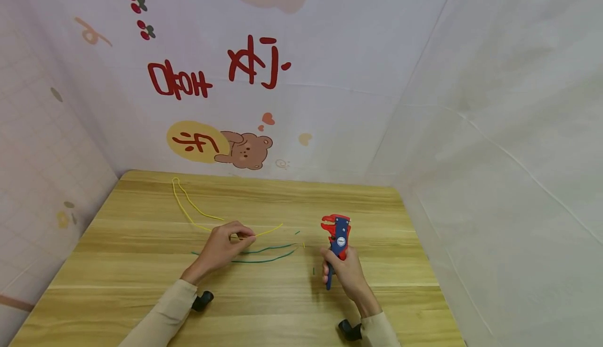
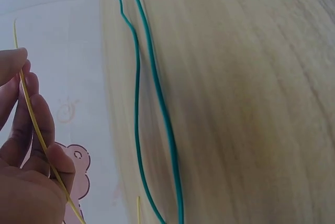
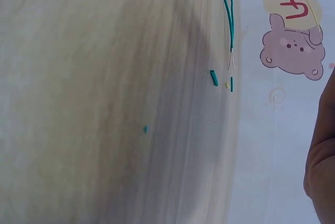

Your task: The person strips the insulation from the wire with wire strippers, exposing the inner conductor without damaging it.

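Between thumb and fingers, my left hand (image 1: 222, 246) pinches a yellow wire (image 1: 270, 230) close to one end. That end sticks out to the right, and the rest trails over the back left of the table in a bend. My right hand (image 1: 352, 276) grips the handles of a red and blue wire stripper (image 1: 341, 227), its head pointing away from me and its mouth facing left. Only part of the right hand appears in the right wrist view, where the stripper is out of sight. Below the left hand lies a green wire (image 2: 163, 109) in two strands, with bare metal tips (image 3: 231, 59).
Small cut pieces of green insulation (image 1: 313, 271) and a yellow scrap (image 1: 303, 245) lie on the wooden table (image 1: 264, 310) between the hands. A printed white backdrop (image 1: 339, 127) rises at the back edge, with plain white sheeting (image 1: 509, 127) at the right.
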Available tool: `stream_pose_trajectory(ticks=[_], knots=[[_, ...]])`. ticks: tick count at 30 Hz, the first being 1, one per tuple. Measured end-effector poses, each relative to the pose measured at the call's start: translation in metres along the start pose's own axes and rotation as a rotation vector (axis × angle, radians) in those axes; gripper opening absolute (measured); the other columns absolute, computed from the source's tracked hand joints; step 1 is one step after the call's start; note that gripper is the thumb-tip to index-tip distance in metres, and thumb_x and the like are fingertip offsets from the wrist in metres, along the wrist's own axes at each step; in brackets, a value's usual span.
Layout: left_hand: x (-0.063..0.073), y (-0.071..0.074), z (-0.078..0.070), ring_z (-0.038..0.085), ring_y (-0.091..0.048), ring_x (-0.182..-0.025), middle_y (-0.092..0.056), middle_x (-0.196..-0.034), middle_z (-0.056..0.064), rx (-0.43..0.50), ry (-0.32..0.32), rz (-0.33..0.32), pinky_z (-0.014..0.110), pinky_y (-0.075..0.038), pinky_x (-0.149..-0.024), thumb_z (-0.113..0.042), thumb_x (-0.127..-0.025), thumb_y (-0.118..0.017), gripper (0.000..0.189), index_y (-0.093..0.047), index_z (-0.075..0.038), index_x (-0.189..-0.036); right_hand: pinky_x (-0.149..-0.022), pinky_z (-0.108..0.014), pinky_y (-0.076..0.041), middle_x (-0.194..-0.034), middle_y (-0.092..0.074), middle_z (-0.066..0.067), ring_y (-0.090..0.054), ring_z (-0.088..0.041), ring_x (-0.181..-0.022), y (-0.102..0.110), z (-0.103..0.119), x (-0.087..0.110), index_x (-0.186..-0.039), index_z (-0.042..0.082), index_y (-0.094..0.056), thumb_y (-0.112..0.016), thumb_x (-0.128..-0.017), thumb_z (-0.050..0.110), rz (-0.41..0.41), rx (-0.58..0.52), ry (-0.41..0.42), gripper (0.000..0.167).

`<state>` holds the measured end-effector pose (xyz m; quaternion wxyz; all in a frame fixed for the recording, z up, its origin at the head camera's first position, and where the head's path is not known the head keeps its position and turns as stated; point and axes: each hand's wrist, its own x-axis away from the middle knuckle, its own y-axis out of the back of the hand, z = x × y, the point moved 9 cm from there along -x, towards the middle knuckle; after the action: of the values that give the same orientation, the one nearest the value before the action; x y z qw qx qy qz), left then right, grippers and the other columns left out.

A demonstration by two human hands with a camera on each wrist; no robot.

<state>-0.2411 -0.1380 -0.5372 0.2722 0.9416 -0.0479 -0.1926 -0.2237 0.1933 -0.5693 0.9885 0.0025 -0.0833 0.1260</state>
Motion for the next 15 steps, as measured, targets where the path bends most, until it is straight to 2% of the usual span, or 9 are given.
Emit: stream_pose_trajectory(ticks=[4, 8, 15], knots=[[0.0006, -0.0024, 0.0022, 0.004, -0.075, -0.094, -0.081, -0.099, -0.01, 0.003, 0.006, 0.009, 0.027, -0.061, -0.081, -0.013, -0.099, -0.089, 0.008, -0.086, -0.02, -0.102, -0.058, -0.032, -0.064, -0.065, -0.065, 0.002, -0.068, -0.014, -0.052, -0.0003, -0.0005, 0.0002, -0.097, 0.004, -0.059, -0.069, -0.114, 0.024, 0.011, -0.004, 0.024, 0.029], [0.0012, -0.0033, 0.0021, 0.007, -0.075, -0.094, -0.081, -0.099, -0.008, 0.006, -0.001, 0.003, 0.033, -0.064, -0.083, -0.013, -0.098, -0.089, 0.006, -0.086, -0.018, -0.101, -0.059, -0.033, -0.065, -0.064, -0.066, 0.002, -0.07, -0.014, -0.052, -0.0003, -0.0004, -0.0001, -0.09, 0.006, -0.062, -0.07, -0.114, 0.025, 0.018, -0.002, 0.043, 0.031], [0.0009, -0.0058, 0.0022, 0.01, -0.075, -0.094, -0.082, -0.1, -0.006, 0.013, -0.011, -0.005, 0.044, -0.066, -0.084, -0.012, -0.1, -0.088, 0.008, -0.084, -0.018, -0.102, -0.062, -0.034, -0.066, -0.066, -0.069, 0.001, -0.072, -0.014, -0.055, 0.0001, 0.0007, -0.0002, -0.096, 0.003, -0.062, -0.066, -0.116, 0.02, 0.028, 0.004, 0.056, 0.027]])
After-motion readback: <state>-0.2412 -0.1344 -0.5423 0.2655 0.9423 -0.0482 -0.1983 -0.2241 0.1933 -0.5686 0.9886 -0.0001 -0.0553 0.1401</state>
